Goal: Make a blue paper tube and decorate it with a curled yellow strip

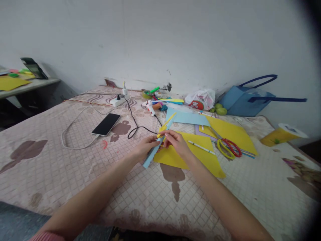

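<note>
My left hand [146,147] is closed around a light blue paper strip [149,158], which slants up and away over the table. A narrow yellow paper strip [171,118] lies along the upper part of the blue one. My right hand [177,142] has its fingertips pinched at the yellow strip, close to my left fingers. Exactly how the two strips meet is hidden by the fingers. Beneath my right hand is a yellow paper sheet [200,160], with a white pen [202,147] lying on it.
Scissors [229,149] with red and yellow handles rest on stacked paper at right. Behind are a glue gun [151,108], a light blue sheet [187,117] and a blue bag [247,100]. A phone [106,124] and a power strip [117,100] with cables lie left.
</note>
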